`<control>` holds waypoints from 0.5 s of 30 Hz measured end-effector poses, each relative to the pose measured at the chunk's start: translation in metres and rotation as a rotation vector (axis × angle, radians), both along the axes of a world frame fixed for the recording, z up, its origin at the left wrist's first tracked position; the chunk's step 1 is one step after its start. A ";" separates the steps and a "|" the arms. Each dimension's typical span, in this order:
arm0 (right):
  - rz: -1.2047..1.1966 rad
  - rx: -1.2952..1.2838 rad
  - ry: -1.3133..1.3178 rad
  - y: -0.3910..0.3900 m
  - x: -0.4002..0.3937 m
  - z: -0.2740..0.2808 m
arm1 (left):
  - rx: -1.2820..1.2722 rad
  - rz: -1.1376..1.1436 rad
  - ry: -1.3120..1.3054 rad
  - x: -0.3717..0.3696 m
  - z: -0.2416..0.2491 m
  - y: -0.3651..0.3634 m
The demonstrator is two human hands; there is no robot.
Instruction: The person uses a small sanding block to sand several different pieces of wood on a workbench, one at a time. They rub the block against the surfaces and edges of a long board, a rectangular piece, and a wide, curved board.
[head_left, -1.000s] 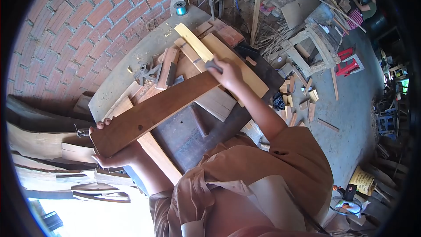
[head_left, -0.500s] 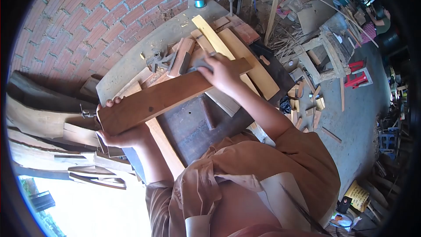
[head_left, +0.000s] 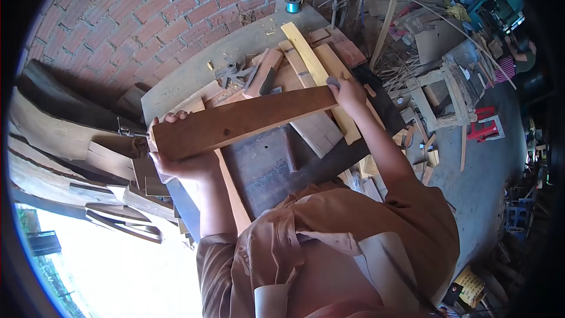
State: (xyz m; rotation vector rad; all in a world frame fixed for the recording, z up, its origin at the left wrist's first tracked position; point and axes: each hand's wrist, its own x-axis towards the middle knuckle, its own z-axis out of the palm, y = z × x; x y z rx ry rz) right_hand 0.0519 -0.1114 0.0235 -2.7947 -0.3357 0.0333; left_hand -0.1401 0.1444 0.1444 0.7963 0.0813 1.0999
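Note:
A long brown wooden board slants across the front of my body, above the workbench. My left hand grips its wide left end, thumb below and fingertips curled over the far edge. At the narrow right end, my right hand is closed against the board. A small grey piece shows at its fingers, mostly hidden, and I cannot make out its kind. Under the board lie a pale plank and a long yellow wood strip. A dark rod-like piece rests on the bench's dark top.
The workbench stands by a brick wall. On it are a metal star-shaped knob, a blue spool and wood blocks. Curved boards are stacked at left. Offcuts, a wooden frame and a red stool stand at right.
My right hand has slid along the board from its middle part to its right end. The board is turned closer to level, with my left hand still gripping it. The view has shifted slightly.

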 end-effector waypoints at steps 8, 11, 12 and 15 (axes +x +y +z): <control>0.605 0.563 -0.307 0.088 -0.096 0.101 | 0.006 0.033 0.061 -0.006 0.005 -0.008; 0.271 0.232 -0.232 0.048 -0.053 0.048 | 0.015 0.001 0.010 -0.011 -0.002 -0.006; 0.088 0.008 -0.172 0.028 -0.031 0.025 | 0.041 0.003 0.005 -0.012 -0.006 -0.004; -0.003 0.037 0.148 -0.006 0.007 -0.009 | 0.072 0.037 0.008 -0.012 -0.006 -0.004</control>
